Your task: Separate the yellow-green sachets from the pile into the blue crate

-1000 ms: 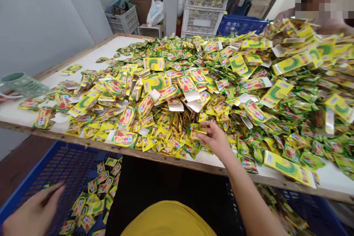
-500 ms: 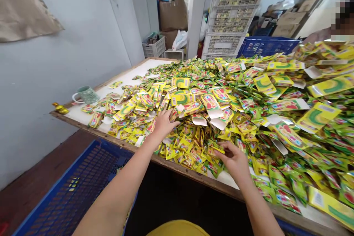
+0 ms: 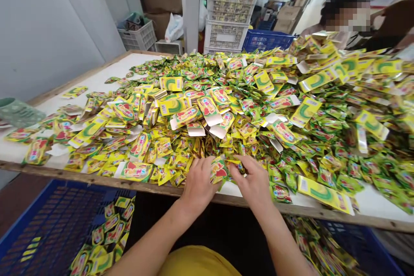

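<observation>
My left hand [image 3: 200,183] is at the table's front edge, its fingers wrapped round a small box [image 3: 218,169] with a red fruit print. Close on its right, my right hand [image 3: 252,179] pinches a yellow sachet [image 3: 235,163] between thumb and fingers, beside the box. Behind both hands spreads a heap of yellow and green sachets [image 3: 207,146]. Flat yellow-green boxes, some with open white flaps, lie on it, among them one box [image 3: 208,110] in the middle.
Blue crates stand below the table edge, one at left [image 3: 42,211] holding packed boxes, one at right [image 3: 371,241]. A green mug [image 3: 21,112] is at far left. White crates [image 3: 226,34] are stacked behind. Another person sits at the back right.
The view has turned right. My left hand has come from the heap to the front edge and now holds a box. My right hand, still pinching a sachet, is now beside it.
</observation>
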{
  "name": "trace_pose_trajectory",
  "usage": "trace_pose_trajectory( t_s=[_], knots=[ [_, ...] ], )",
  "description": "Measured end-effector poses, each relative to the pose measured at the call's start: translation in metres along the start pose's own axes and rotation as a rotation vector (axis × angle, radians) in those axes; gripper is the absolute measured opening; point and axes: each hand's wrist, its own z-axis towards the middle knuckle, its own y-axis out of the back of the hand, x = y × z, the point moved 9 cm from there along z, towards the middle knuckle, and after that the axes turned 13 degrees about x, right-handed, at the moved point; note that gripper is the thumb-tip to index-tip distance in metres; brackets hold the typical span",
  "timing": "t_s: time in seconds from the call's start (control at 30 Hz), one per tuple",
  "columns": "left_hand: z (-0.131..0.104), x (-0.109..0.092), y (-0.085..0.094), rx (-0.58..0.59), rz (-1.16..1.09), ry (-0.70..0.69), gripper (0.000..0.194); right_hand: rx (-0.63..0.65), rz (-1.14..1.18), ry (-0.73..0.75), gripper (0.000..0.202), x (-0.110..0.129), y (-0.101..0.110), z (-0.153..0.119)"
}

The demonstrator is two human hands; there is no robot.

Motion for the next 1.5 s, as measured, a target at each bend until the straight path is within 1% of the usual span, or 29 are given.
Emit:
trace_pose_trajectory(
  t_s=[0.07, 0.17, 0.2, 0.23, 0.27, 0.3, 0.37, 0.4, 0.43, 0.47, 0.5, 0.53, 0.6, 0.63, 0.67, 0.7, 0.77, 0.8, 0.87, 0.93, 1.0, 1.07, 1.13, 1.2, 1.27, 1.37, 1.43, 1.5],
  knots=[
    [0.000, -0.001, -0.007, -0.035, 0.014, 0.003, 0.058, 0.110, -0.004, -0.014, 0.019, -0.005, -0.006, 0.003],
    [-0.001, -0.002, -0.015, -0.069, -0.004, 0.019, 0.055, 0.427, 0.053, -0.015, 0.017, -0.015, -0.020, 0.007],
    [-0.001, -0.002, -0.017, -0.074, -0.038, 0.033, 0.058, 0.506, 0.044, -0.013, 0.016, -0.017, -0.022, 0.009],
    [-0.001, -0.002, -0.019, -0.077, -0.094, 0.049, 0.061, 0.533, 0.014, -0.021, 0.015, -0.020, -0.021, 0.011],
    [0.000, -0.001, -0.021, -0.069, -0.177, 0.064, 0.064, 0.503, -0.023, -0.041, 0.016, -0.023, -0.016, 0.015],
    [0.001, 0.000, -0.025, -0.046, -0.289, 0.076, 0.062, 0.432, -0.056, -0.068, 0.016, -0.025, -0.009, 0.019],
    [0.004, 0.003, -0.034, 0.029, -0.560, 0.088, 0.044, 0.262, -0.086, -0.074, 0.012, -0.024, 0.005, 0.025],
    [0.005, 0.004, -0.039, 0.070, -0.687, 0.091, 0.033, 0.198, -0.090, -0.031, 0.009, -0.019, 0.008, 0.026],
    [0.005, 0.005, -0.043, 0.106, -0.790, 0.089, 0.024, 0.161, -0.105, 0.038, 0.008, -0.012, 0.008, 0.025],
    [0.005, 0.006, -0.045, 0.130, -0.863, 0.082, 0.020, 0.153, -0.135, 0.117, 0.011, -0.003, 0.005, 0.024],
    [0.005, 0.007, -0.046, 0.137, -0.910, 0.075, 0.019, 0.172, -0.173, 0.191, 0.013, 0.005, 0.000, 0.021],
    [0.004, 0.009, -0.047, 0.136, -0.943, 0.068, 0.019, 0.224, -0.200, 0.247, 0.016, 0.010, -0.008, 0.017],
    [0.002, 0.012, -0.046, 0.147, -0.989, 0.055, 0.019, 0.368, -0.195, 0.294, 0.021, 0.012, -0.024, 0.007],
    [0.002, 0.013, -0.046, 0.163, -1.005, 0.047, 0.018, 0.399, -0.153, 0.279, 0.023, 0.010, -0.026, 0.002],
    [0.001, 0.012, -0.045, 0.183, -1.019, 0.038, 0.016, 0.377, -0.092, 0.235, 0.024, 0.004, -0.023, -0.001],
    [0.000, 0.011, -0.043, 0.201, -1.039, 0.028, 0.016, 0.312, -0.017, 0.162, 0.023, -0.005, -0.015, -0.004],
    [0.000, 0.008, -0.038, 0.238, -1.100, 0.025, 0.024, 0.176, 0.183, -0.043, 0.022, -0.031, -0.002, -0.013],
    [0.000, 0.006, -0.036, 0.257, -1.142, 0.037, 0.029, 0.159, 0.305, -0.147, 0.024, -0.045, -0.003, -0.018],
    [0.000, 0.004, -0.034, 0.306, -1.203, 0.090, 0.030, 0.232, 0.546, -0.293, 0.026, -0.061, -0.018, -0.028],
    [0.001, 0.005, -0.032, 0.348, -1.196, 0.148, 0.023, 0.333, 0.672, -0.340, 0.026, -0.062, -0.035, -0.032],
    [0.004, 0.011, -0.028, 0.316, -1.163, 0.191, 0.016, 0.356, 0.641, -0.298, 0.026, -0.056, -0.039, -0.028],
    [0.006, 0.021, -0.019, 0.199, -1.135, 0.200, 0.014, 0.337, 0.557, -0.222, 0.026, -0.048, -0.037, -0.021],
    [0.007, 0.029, -0.009, 0.057, -1.090, 0.166, 0.015, 0.300, 0.516, -0.178, 0.025, -0.044, -0.033, -0.014],
    [0.007, 0.031, -0.001, -0.032, -1.012, 0.104, 0.015, 0.290, 0.532, -0.199, 0.025, -0.045, -0.033, -0.010],
    [0.008, 0.028, 0.001, -0.062, -0.941, 0.058, 0.015, 0.290, 0.571, -0.252, 0.025, -0.050, -0.036, -0.007],
    [0.012, 0.024, -0.002, -0.050, -0.899, 0.050, 0.020, 0.271, 0.602, -0.311, 0.027, -0.054, -0.037, -0.005],
    [0.014, 0.019, 0.000, -0.052, -0.840, -0.006, 0.019, 0.243, 0.578, -0.283, 0.024, -0.052, -0.033, -0.004],
    [0.012, 0.012, 0.008, -0.081, -0.752, -0.142, 0.015, 0.233, 0.531, -0.186, 0.019, -0.046, -0.030, -0.004]
  ],
)
